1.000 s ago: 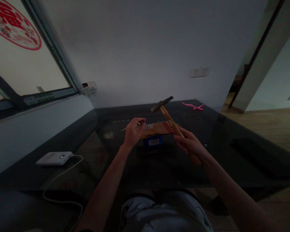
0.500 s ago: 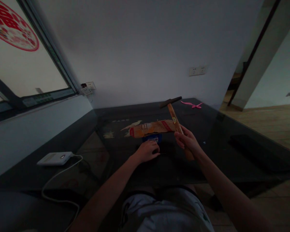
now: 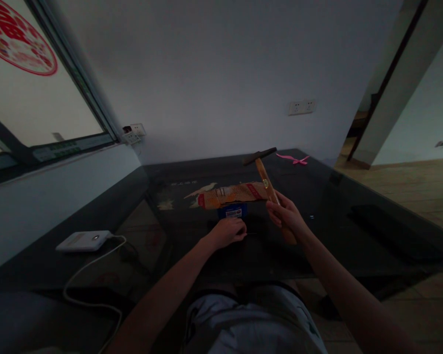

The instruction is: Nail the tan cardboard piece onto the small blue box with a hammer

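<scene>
My right hand (image 3: 288,216) grips the wooden handle of a hammer (image 3: 265,173), its dark head raised above the dark glass table (image 3: 335,206). My left hand (image 3: 227,232) rests low on the table, fingers curled together over something small and dark that I cannot make out. Just beyond it stands a small blue box (image 3: 232,211), and on top of that lies a brown and red cardboard piece (image 3: 231,194).
A white device (image 3: 81,241) with a white cable (image 3: 92,275) lies at the left on the table. A pink ribbon (image 3: 293,159) is at the far edge. A window is at the left, a doorway at the right, wall sockets (image 3: 301,106) behind.
My left hand has dropped from holding the cardboard piece's left end down to the table in front of the blue box. The hammer has tilted more upright.
</scene>
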A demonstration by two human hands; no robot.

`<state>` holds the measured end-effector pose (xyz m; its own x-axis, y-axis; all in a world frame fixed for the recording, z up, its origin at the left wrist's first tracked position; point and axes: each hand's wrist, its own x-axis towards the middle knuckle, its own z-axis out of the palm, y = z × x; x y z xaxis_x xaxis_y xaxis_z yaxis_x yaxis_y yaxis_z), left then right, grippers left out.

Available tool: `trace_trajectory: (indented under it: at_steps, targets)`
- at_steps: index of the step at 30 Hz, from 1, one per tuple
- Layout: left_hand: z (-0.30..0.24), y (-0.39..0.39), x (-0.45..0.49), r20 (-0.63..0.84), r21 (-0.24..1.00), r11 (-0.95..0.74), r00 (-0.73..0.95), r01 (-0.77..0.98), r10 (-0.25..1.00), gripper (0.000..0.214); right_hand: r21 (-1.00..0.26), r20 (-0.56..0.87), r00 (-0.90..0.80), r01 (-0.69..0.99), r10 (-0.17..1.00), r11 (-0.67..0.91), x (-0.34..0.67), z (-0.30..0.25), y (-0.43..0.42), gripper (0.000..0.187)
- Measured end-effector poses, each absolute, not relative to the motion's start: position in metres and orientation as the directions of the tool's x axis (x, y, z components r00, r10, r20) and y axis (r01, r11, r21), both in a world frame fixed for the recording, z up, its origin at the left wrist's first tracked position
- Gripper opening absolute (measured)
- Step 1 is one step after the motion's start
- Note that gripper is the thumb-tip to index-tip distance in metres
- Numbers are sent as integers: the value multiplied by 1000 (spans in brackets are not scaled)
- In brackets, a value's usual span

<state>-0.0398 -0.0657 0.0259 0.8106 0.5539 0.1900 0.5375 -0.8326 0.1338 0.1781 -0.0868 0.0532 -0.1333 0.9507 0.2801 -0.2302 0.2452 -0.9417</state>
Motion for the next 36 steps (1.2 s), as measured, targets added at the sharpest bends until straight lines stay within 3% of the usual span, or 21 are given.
trace_trajectory:
  at_steps: [8, 14, 20, 27, 36]
  targets:
    - [24, -64, -44, 264, 307, -787, 746, 536, 611, 15, -946, 266, -117, -223, 957, 236, 177, 57, -90, 54]
    - [25, -67, -41, 274, 245, -814, 768, 526, 579, 16, -947, 264, -110, -217, 958, 236, 177, 56, -89, 53]
    - [22, -67, -37, 274, 167, -882, 839, 440, 470, 20, -941, 278, -120, -233, 953, 245, 178, 53, -87, 53]
    - [20, -66, -32, 211, 114, -867, 841, 485, 498, 12, -945, 276, -131, -216, 952, 245, 178, 52, -86, 50]
    - [18, -62, -37, 300, 296, -787, 729, 541, 615, 10, -936, 280, -127, -255, 951, 242, 178, 49, -83, 48]
